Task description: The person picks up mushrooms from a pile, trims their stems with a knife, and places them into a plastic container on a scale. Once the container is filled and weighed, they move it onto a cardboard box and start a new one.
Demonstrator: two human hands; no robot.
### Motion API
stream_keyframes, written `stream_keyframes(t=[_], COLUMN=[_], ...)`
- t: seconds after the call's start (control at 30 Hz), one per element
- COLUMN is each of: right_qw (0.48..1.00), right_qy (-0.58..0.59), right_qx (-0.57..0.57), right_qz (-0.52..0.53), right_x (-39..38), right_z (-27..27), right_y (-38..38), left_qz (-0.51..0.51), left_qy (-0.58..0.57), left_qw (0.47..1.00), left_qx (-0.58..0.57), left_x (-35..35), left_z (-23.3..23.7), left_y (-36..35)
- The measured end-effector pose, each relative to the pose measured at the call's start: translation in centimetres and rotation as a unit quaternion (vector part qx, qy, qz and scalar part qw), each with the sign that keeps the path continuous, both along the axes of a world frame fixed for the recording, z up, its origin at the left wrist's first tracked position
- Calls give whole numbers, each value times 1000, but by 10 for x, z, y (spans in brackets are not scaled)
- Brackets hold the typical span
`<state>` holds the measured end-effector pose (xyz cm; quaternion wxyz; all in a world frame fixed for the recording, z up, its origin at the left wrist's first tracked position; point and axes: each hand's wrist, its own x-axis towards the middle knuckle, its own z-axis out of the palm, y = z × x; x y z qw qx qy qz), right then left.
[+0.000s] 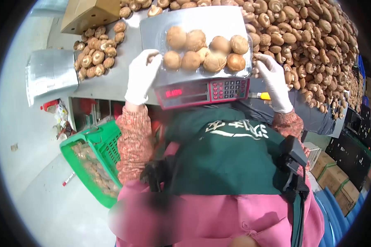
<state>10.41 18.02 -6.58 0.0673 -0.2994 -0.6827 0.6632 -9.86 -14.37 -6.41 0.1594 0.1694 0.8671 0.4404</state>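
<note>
A clear plastic tray point(250, 46) with several brown mushrooms point(191, 61) lies on the metal plate of a red digital scale point(208, 92). The lit red digits on its display are too blurred to read surely. My left hand point(143, 74), in a white glove, has its thumb and fingers closed at the tray's left edge. At the right edge, my right hand point(274, 80), gloved too, has bent fingers pinching by the rim. Some of its fingertips sit close to loose mushrooms, so the exact contact is hard to see.
A big heap of mushrooms point(313, 45) covers the table's right side. A smaller pile point(95, 55) lies left, beside a cardboard box point(90, 16) and a metal chute-like piece point(51, 74). A yellow-handled tool point(264, 96) lies right of the scale. A green basket point(88, 144) stands below left.
</note>
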Motion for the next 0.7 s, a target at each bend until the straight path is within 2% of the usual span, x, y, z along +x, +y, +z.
stream_keyframes(t=[0.07,0.13,0.2,0.33,0.57,0.67,0.7], right_qw=[996,998,997,998,992,986,985], right_qy=[-33,-51,-75,-43,34,50,68], right_qx=[79,-8,-2,-24,-88,-92,-97], right_qz=[12,33,28,36,89,126,126], right_x=[-9,-18,-24,-56,-201,-281,-308], right_z=[6,20,20,22,42,38,44], right_y=[-2,-6,-9,-24,-77,-98,-109], left_qz=[22,39,52,76,126,119,143], left_qy=[-104,-134,-148,-162,-61,55,61], left_qw=[993,988,984,975,985,985,984], left_qx=[41,67,86,132,104,114,91], left_x=[6,6,3,-16,-133,-208,-231], left_z=[2,3,6,10,34,33,38], left_y=[7,9,7,-10,-74,-106,-111])
